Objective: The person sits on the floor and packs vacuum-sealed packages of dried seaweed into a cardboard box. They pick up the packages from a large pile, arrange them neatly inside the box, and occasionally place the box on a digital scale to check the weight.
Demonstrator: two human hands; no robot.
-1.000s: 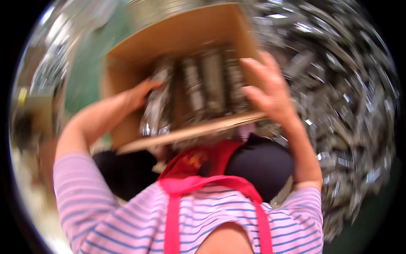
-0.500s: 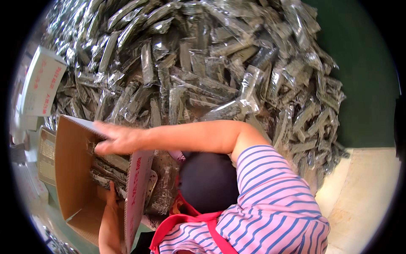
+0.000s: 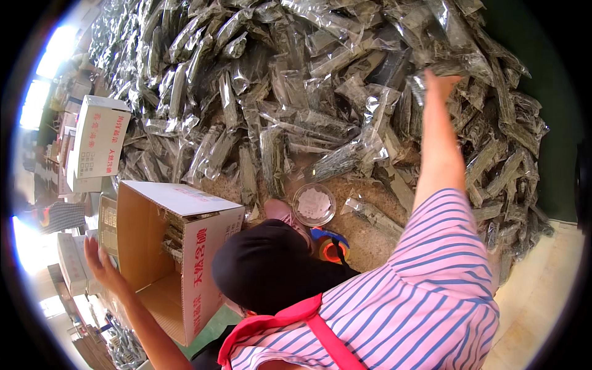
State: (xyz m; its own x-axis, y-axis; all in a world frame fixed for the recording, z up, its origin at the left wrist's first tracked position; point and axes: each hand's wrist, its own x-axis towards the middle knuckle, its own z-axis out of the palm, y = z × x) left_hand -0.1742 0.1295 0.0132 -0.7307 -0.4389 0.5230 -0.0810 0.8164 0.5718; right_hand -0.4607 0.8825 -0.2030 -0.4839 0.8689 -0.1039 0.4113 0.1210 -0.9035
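Just left of the open carton (image 3: pixel 140 246), the left hand (image 3: pixel 103 264) is hovering, spread wide. Beyond and right of it, wrapped packets (image 3: pixel 308 117) are lying heaped; the right hand (image 3: pixel 440 85) is resting among them, its grip hidden. Tugging could be setting neighbours sliding.

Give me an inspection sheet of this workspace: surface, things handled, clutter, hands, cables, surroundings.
Surface: brown floor, visible at the heap's near edge.
Things handled: open cardboard box with packets inside; large heap of clear-wrapped packets beyond it.
Clutter: round clear tub with pale contents; apparent tape dispenser, blue and orange.
Hands: left hand open at the box's left side, contact unclear; right hand at the heap, grip unclear.
Cables: nothing seen.
Surroundings: white cartons at left; green floor and pale flooring at right.
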